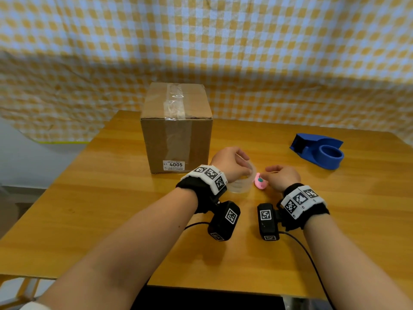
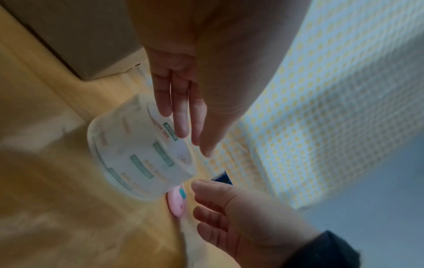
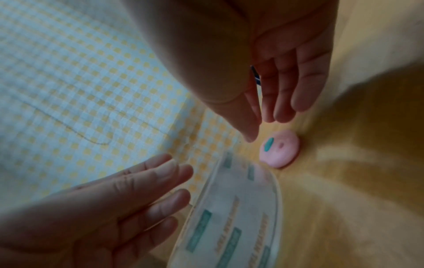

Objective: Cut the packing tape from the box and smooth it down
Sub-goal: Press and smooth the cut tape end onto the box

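A brown cardboard box (image 1: pixel 176 133) stands at the table's back left, with clear packing tape (image 1: pixel 173 101) along its top seam. In front of it a clear tape roll (image 1: pixel 242 183) (image 2: pixel 142 156) (image 3: pixel 234 217) stands on the table. My left hand (image 1: pixel 244 166) (image 2: pixel 190 143) hovers over the roll's top edge with fingers straight, gripping nothing. Just right of the roll lies a small pink cutter (image 1: pixel 260 181) (image 2: pixel 176 201) (image 3: pixel 280 150) with a teal button. My right hand (image 1: pixel 268 173) (image 3: pixel 263 127) hangs just above the cutter, fingers straight, apart from it.
A blue tape dispenser (image 1: pixel 319 153) (image 2: pixel 222 178) sits at the table's right back. A yellow checked cloth (image 1: pixel 223 52) hangs behind the wooden table (image 1: pixel 111 209). Cables trail from both wrist cameras toward the table's front edge.
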